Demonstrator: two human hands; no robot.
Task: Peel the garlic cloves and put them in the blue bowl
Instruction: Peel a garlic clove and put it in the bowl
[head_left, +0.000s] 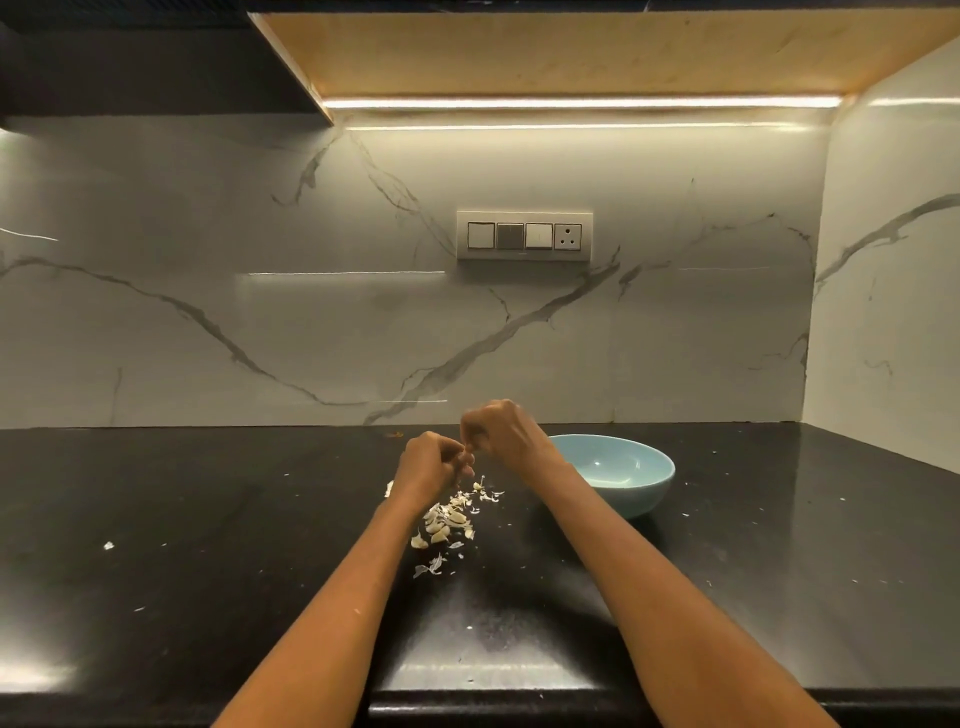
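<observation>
Head view, only one. Both hands meet at centre frame, raised a little over the counter (208, 519). Left hand (428, 465) has its fingers curled in, tips pinching a small clove (467, 457) that is mostly hidden between the hands. Right hand (501, 431) is curled too, fingertips pinching at the same spot, probably picking at the skin; the exact hold cannot be made out.

Below the hands, centre frame: a heap (449, 519) of pale cloves and papery skins on the counter. Loose flakes are scattered left and lower centre. Bowl (644, 483) sits right of centre, just beside the right wrist; its visible inside looks bare.

Handling, judged: the clove is small, light and firm, slippery once bare; the skin is thin, dry and tears easily. Best pinched at the ends, skin lifted from the tip.

Materials: counter black, polished, speckled. Bowl pale blue, glossy, round, likely ceramic. Wall (260, 312) white marble with grey veins.
</observation>
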